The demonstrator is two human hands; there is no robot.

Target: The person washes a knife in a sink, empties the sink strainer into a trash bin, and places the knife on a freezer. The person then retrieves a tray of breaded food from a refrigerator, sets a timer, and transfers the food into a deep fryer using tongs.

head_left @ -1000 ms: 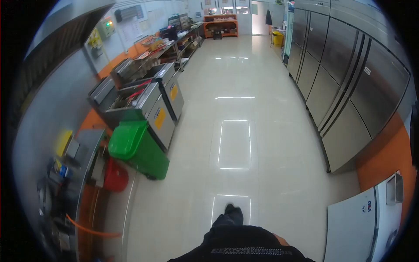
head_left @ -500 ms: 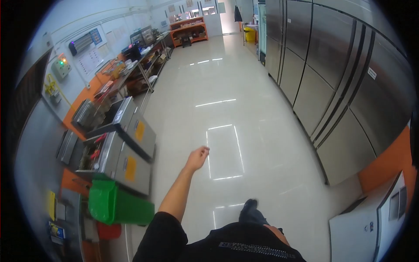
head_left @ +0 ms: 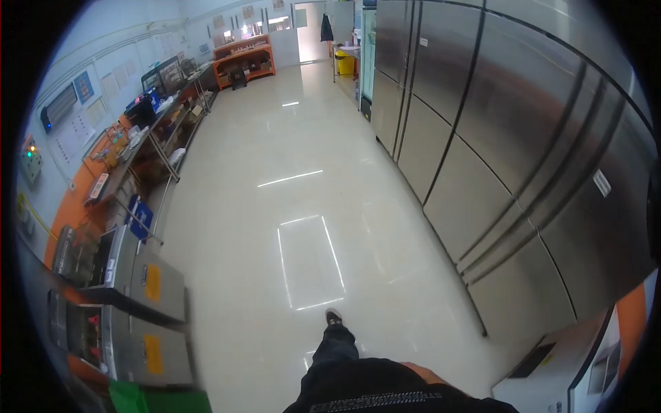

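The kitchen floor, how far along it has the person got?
Done: they look about level with the green bin.
In hand: one shoe is out in front, like mid-step. Neither hand shows, so I can't tell what they hold.
Left: lots of floor ahead, past the steel cabinets to the orange shelf.
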